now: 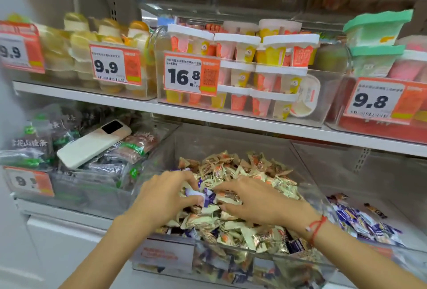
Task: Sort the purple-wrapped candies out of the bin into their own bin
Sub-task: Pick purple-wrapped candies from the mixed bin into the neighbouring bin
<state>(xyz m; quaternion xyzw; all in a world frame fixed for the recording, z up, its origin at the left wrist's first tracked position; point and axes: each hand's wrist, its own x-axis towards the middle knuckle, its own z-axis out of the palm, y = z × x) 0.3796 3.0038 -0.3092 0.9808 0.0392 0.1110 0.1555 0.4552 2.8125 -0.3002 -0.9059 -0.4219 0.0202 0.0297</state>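
A clear plastic bin point(231, 261) on the lower shelf is heaped with cream-and-orange wrapped candies point(249, 173) mixed with a few purple-wrapped ones. My left hand point(165, 196) is in the heap at its left, fingers curled round several purple-wrapped candies point(205, 197). My right hand point(258, 198), a red string on its wrist, lies spread over the pile just to the right, fingertips touching the wrappers beside those purple candies. To the right, a second clear bin point(392, 196) holds a small pile of purple-wrapped candies point(360, 221).
A white phone point(92, 143) lies on dark snack packets in the bin at the left. Directly overhead, a shelf point(208, 117) carries clear bins of jelly cups and orange price tags. One brown candy point(375, 210) lies loose in the right bin.
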